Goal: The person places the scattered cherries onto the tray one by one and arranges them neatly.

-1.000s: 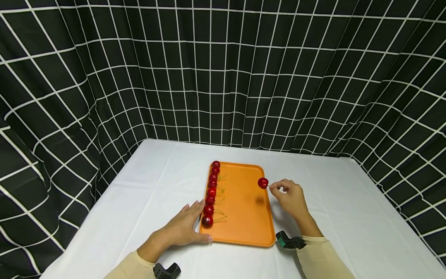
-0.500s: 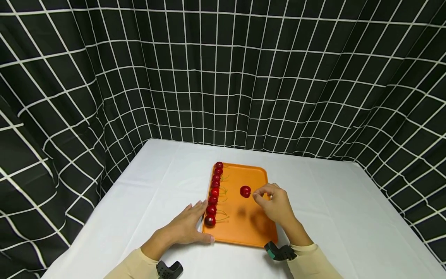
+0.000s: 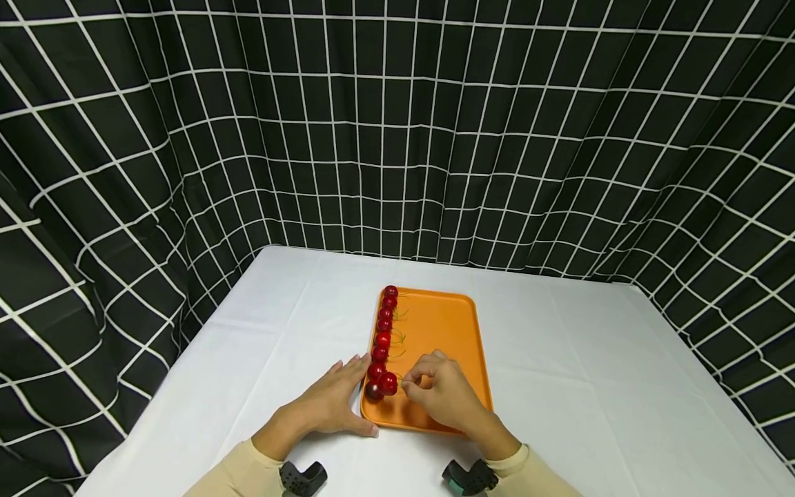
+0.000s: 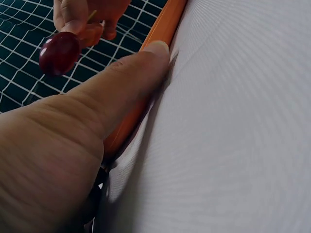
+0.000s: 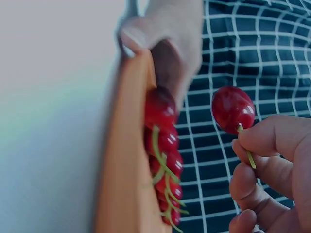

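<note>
My right hand (image 3: 448,395) pinches a red cherry (image 3: 388,384) by its green stem (image 5: 250,158), between thumb and forefinger. That cherry hangs above the near-left part of an orange tray (image 3: 444,324), over the end of a row of cherries (image 3: 382,339). The row runs along the tray's left edge, with stems pointing right. At the near-left corner my left hand (image 3: 329,407) lies with fingers straight along the tray's side. In the left wrist view its thumb (image 4: 116,85) reaches along the orange rim. The row's nearest cherry is partly covered by the held one.
A white cloth (image 3: 559,345) covers the table around the tray. Behind and on both sides hangs a black curtain (image 3: 397,138) with white grid lines. Each wrist carries a dark strapped device, such as the right wrist device (image 3: 470,478).
My right hand has carried the cherry leftward and nearer, from the tray's right edge to over the near end of the row. The left hand has stayed at the tray's corner.
</note>
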The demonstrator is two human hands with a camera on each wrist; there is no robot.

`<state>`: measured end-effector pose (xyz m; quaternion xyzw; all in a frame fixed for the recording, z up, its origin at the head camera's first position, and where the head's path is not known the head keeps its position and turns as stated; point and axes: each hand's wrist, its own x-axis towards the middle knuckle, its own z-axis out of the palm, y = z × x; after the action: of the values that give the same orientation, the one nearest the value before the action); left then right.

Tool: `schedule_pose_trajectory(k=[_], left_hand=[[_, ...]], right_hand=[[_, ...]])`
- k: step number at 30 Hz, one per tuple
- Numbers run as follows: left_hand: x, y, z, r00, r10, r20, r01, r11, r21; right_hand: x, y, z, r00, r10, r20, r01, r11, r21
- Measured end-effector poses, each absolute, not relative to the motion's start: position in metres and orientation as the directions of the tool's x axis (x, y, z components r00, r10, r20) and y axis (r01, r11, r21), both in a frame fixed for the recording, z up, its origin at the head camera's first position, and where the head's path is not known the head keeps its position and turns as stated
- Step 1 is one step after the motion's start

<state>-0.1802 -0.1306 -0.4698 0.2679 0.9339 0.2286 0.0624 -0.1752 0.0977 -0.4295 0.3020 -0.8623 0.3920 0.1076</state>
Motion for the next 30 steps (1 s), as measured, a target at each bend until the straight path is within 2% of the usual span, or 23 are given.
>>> schedule_pose_trajectory(k=[10, 24, 30], left_hand=[[-0.182, -0.132, -0.470, -0.847, 0.532, 0.012, 0.479, 0.752, 0.453], [-0.181, -0.132, -0.468, -0.846, 0.533, 0.015, 0.478, 0.746, 0.463], [-0.181, -0.131, -0.468, -0.850, 0.528, -0.002, 0.469, 0.757, 0.456]], right_hand=[[-0.170, 0.084, -0.441, -0.786, -0.502, 0.361, -0.611, 0.544, -0.575], [-0.168, 0.082, -0.447, -0.800, -0.524, 0.294, -0.592, 0.605, -0.533], [-0.167, 0.082, -0.449, -0.815, -0.513, 0.271, -0.569, 0.614, -0.548]])
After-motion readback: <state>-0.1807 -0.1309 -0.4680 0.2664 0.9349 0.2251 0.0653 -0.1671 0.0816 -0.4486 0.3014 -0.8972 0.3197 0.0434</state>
